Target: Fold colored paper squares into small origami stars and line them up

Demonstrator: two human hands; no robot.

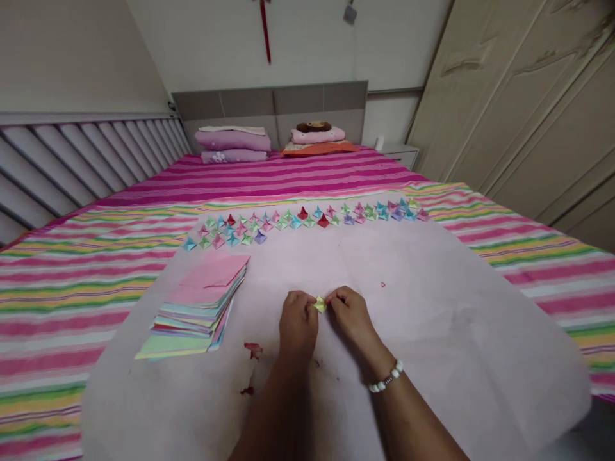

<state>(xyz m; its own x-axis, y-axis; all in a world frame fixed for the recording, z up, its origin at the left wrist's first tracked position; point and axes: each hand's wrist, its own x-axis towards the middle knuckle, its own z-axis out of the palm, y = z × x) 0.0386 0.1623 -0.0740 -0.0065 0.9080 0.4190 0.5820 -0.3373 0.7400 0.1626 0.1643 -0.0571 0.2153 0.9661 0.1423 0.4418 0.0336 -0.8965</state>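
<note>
Between my two hands is a small folded piece of yellow paper (319,305), pinched at its edges. My left hand (298,323) is closed, thumb and forefinger on the paper's left side. On the other side, my right hand (350,314) is also closed, its fingertips at the paper's right edge; a white bead bracelet (385,378) circles that wrist. A stack of coloured paper sheets (196,307), pink on top, lies left of my hands. Beyond them, rows of small folded paper pieces (302,214) in many colours stand along the far edge of the pale board.
The pale board (432,333) rests on a striped bedsheet (38,301). Red marks (252,349) show on the board left of my forearm. At the bed's head are folded bedding (234,142) and an orange pillow (319,148). A slatted rail (96,153) runs along the left.
</note>
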